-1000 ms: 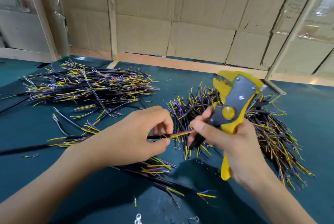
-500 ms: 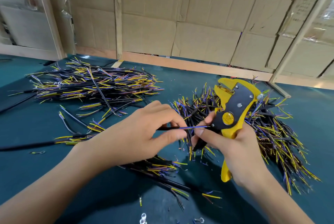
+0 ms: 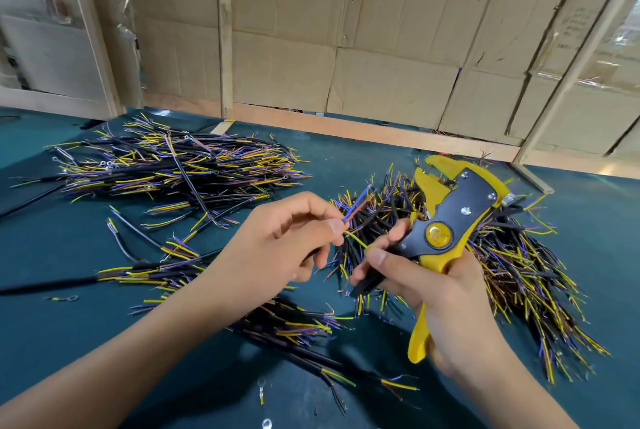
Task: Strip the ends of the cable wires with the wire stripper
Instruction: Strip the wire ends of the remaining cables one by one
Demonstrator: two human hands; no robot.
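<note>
Left hand (image 3: 277,248) pinches the cable wires (image 3: 356,210); right hand (image 3: 440,293) grips the wire stripper (image 3: 446,217). Large cable piles (image 3: 180,165) on the surface likely remain.

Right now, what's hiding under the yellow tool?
Under the wire stripper lies a pile of black cables with yellow and purple wire ends, on the green table. The right hand covers its handles and whatever lies beneath.
</note>
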